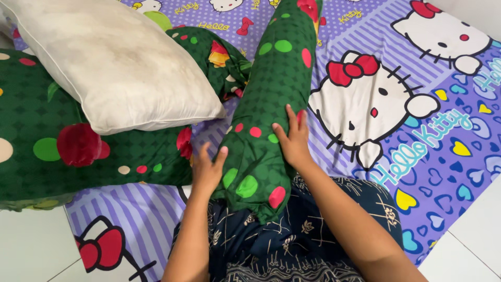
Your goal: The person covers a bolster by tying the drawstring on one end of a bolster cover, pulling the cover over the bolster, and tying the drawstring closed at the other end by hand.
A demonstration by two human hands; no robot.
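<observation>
While both hands (pixel 250 151) flank it, the green cover (pixel 266 104) encloses a bolster.

A home sleeping area: cartoon-cat bedsheet (pixel 417 172) on a white tiled floor (pixel 31 245), with pillows (pixel 115 62).

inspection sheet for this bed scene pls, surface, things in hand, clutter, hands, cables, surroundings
surface: purple bedsheet with a cartoon cat print, spread flat on a low mattress.
job's things: long bolster in a green cover with coloured dots, lying lengthwise away from the person, its near end on their lap.
clutter: bare off-white pillow resting on a pillow in a green cover; crumpled green cover beside them.
hands: left hand pressed on the bolster's left side; right hand laid flat on its right side, fingers spread.
cables: nothing seen.
surroundings: white tiled floor around the mattress; the person wears a dark patterned garment.
</observation>
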